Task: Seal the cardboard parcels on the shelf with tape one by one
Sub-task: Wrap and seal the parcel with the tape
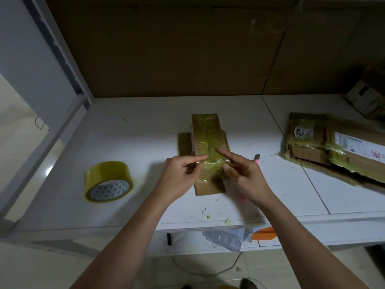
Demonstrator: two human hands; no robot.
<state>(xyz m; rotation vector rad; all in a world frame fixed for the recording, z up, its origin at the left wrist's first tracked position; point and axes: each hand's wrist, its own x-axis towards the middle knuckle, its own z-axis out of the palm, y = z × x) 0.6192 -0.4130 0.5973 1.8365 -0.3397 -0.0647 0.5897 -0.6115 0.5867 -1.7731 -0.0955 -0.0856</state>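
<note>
Narrow brown cardboard parcel (208,151) lies flat on the white shelf (145,142), near its middle. Long axis runs front to back, far end pointing at the brown cardboard backing (166,49), near end toward the person. Yellowish clear tape (210,140) covers its top lengthwise, with a crosswise band near the front. A loose cardboard flap sticks out on its left side.

Left hand (181,174) and right hand (243,174) both sit over the parcel's near end. Each forefinger is stretched out, tips pressing the tape band from either side; remaining fingers curl loosely (whether they grip anything, cannot tell).

Roll of yellow-tinted packing tape (108,181) rests tilted on the shelf, well to the parcel's left, core printed with a grey triangle pattern.

Larger flattened taped cardboard parcel (333,151) lies to the right, angled, carrying white shipping labels; digits resembling "50" show on the small one, other print too small to read. A pink-tipped tool (257,159) peeks out just beside the right hand.
</note>
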